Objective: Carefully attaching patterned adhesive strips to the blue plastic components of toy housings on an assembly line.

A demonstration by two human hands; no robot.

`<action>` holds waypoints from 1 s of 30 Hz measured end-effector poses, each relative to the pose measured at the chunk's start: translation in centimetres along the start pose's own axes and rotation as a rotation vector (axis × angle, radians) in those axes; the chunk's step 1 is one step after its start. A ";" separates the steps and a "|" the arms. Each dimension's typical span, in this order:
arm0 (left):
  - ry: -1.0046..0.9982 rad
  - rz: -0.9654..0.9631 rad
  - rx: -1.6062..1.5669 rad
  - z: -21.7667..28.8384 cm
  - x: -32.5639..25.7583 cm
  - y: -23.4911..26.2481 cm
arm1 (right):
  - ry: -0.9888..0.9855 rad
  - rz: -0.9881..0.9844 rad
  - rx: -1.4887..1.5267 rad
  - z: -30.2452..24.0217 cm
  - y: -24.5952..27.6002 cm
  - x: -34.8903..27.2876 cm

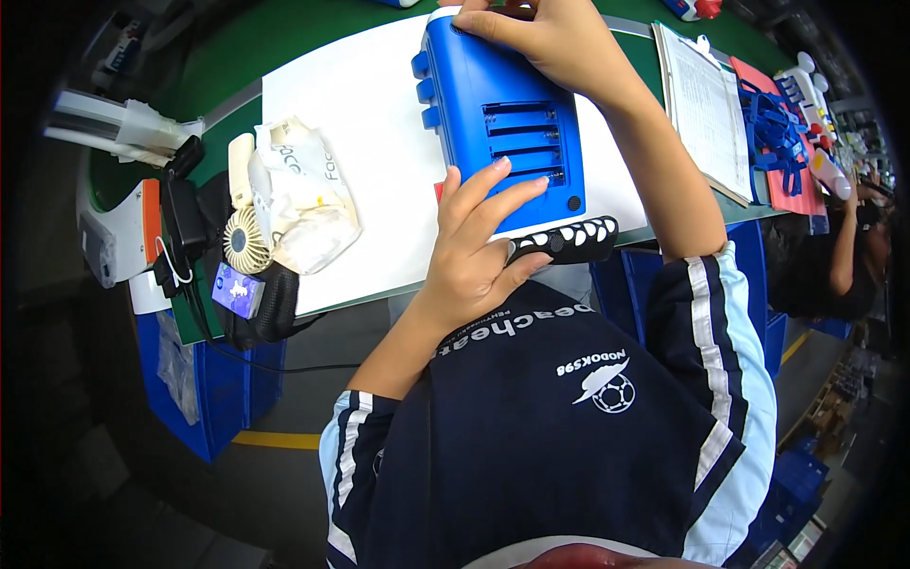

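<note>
A blue toy keyboard (pixel 519 190) lies back side up, with black-and-white keys (pixel 569 239) along its near edge. Its battery compartment (pixel 524 142) is uncovered, showing slots with metal springs; I make out no batteries in them. At the far end my right hand (pixel 531 28) is closed on the casing, its thumb on the back and the other fingers partly cut off by the picture's top edge. My left hand (pixel 474 242) has its index and middle fingers stretched over the compartment's near part, fingertips touching the casing, with the thumb beside the keys.
White sheet (pixel 379 104) covers much of the green table. At left lie a plastic bag (pixel 313 204), a small cream fan (pixel 246 240), a purple box (pixel 237 290) and black cable. A clipboard with papers (pixel 701 114) and blue straps (pixel 777 128) lie right. Another person (pixel 839 256) is at far right.
</note>
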State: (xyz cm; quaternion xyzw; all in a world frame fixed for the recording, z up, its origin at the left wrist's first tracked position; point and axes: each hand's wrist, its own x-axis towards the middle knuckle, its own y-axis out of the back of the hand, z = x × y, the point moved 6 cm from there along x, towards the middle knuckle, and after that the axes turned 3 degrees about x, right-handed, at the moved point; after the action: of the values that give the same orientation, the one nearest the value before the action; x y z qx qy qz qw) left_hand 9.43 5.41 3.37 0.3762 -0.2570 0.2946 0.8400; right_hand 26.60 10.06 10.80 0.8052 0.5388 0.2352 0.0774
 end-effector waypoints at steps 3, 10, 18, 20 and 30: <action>0.005 -0.010 0.016 0.1 -0.2 0.1 | 0.098 0.008 -0.112 -0.5 0.1 -0.4; -0.017 0.052 0.038 -0.1 0.2 -0.1 | 0.333 0.156 -0.309 -1.9 0.8 -1.6; 0.005 0.102 0.006 -0.4 -0.4 0.0 | 0.228 -0.422 -0.167 -2.7 -1.4 -11.9; 0.008 0.101 0.009 -0.3 -0.3 -0.1 | 0.187 -0.404 -0.176 -2.4 -1.3 -12.2; 0.018 0.117 0.025 -0.2 -0.3 -0.1 | 0.289 -0.204 -0.301 -2.7 -1.6 -13.7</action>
State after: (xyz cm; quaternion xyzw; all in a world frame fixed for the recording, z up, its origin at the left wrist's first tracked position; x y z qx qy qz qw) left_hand 9.34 5.45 2.99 0.3681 -0.2675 0.3498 0.8189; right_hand 19.74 -2.04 8.50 0.6841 0.5816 0.4166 0.1420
